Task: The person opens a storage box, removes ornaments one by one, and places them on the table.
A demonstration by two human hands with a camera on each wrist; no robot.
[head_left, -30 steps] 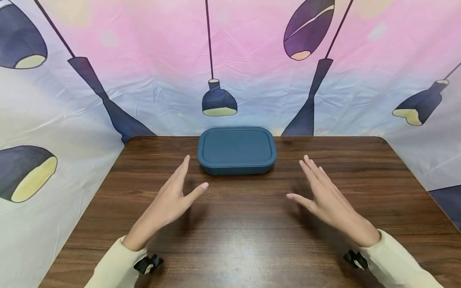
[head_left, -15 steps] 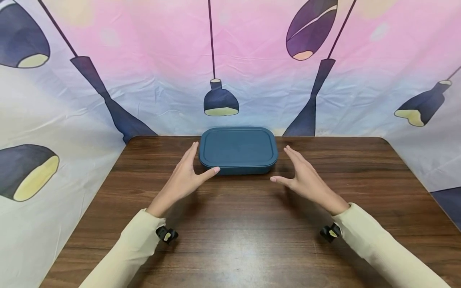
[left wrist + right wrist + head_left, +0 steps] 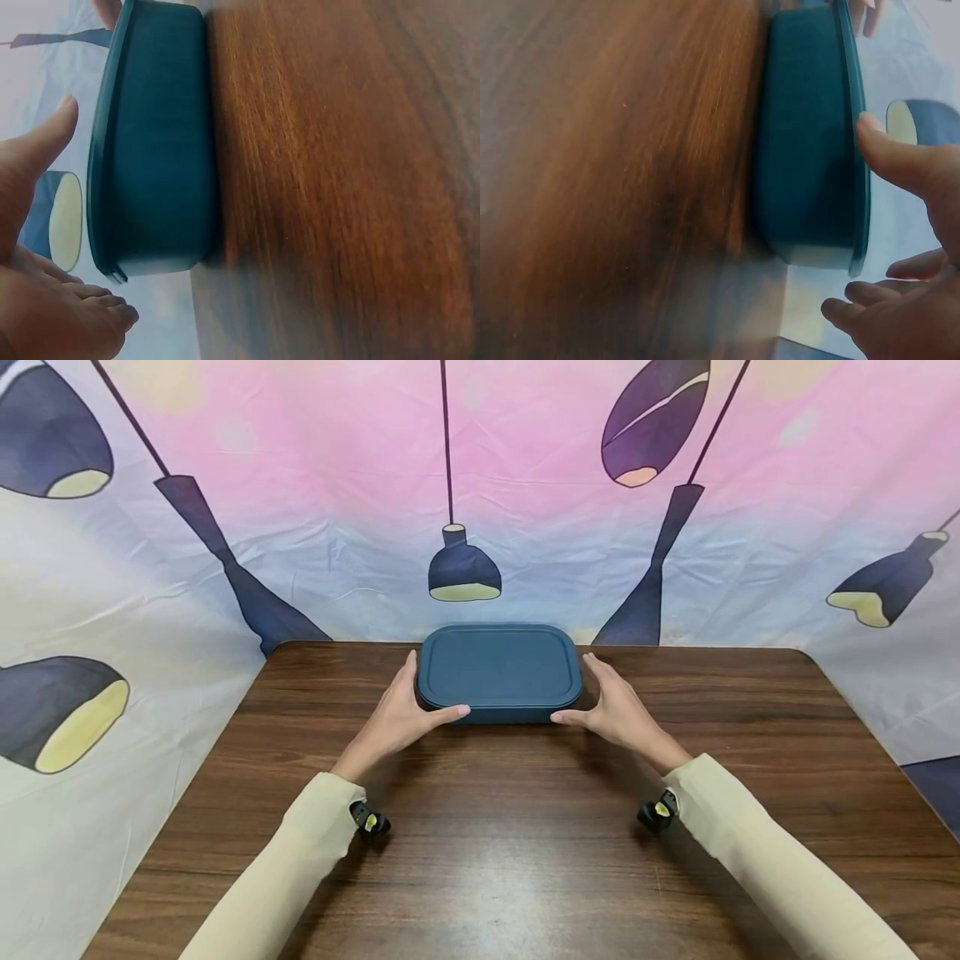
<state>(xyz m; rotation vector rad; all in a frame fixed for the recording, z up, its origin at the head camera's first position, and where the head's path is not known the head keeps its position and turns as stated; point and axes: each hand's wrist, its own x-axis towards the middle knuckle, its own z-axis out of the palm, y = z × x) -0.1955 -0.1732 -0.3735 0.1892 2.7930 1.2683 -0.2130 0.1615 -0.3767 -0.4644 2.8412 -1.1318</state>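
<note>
A dark blue-green rectangular box with a lid [image 3: 500,668] sits at the table's back edge. At its left end is my left hand [image 3: 395,714], fingers extended along the side and thumb spread across the front corner. In the left wrist view the left thumb [image 3: 49,139] stands a little off the lid's rim. Around the right end spreads my right hand [image 3: 618,710]. Its thumb [image 3: 889,154] overlaps the lid's edge in the right wrist view, and whether it touches cannot be told. The other right fingers [image 3: 862,300] lie off the box's end. Neither hand grips the box.
The brown wood-grain table [image 3: 480,843] extends forward and to both sides of the box. Close behind the box hangs a cloth backdrop [image 3: 360,485] with printed lamps. A small black device [image 3: 370,821] is on the left cuff, another [image 3: 658,812] on the right.
Both hands have moved forward and inward, from well apart in front of the box to its two ends. The box rests in the same place on the table.
</note>
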